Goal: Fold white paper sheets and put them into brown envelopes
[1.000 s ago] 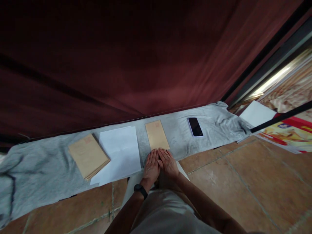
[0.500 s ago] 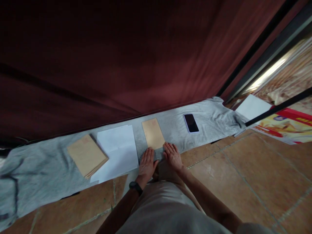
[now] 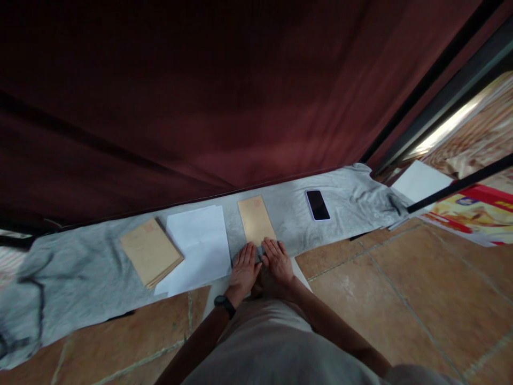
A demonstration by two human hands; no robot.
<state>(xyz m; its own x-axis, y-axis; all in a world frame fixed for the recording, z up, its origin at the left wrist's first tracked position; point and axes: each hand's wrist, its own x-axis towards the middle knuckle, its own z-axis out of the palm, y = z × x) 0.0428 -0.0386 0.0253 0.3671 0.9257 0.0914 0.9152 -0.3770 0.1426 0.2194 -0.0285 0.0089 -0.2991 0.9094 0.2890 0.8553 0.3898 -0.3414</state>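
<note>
While left hand (image 3: 243, 271) and right hand (image 3: 278, 263) lie flat at the envelope's (image 3: 255, 218) near edge, seemingly pressing, the fingers hold nothing. Gripping needs curling.

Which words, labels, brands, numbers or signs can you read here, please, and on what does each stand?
No text is readable.
Single brown envelope: small reddish print, too blurred to read.
Brown envelope stack: similar print, also unreadable.
Red-and-yellow package: blue logo and yellow lettering, too blurred to read.
Phone: dark screen, no text visible.
</note>
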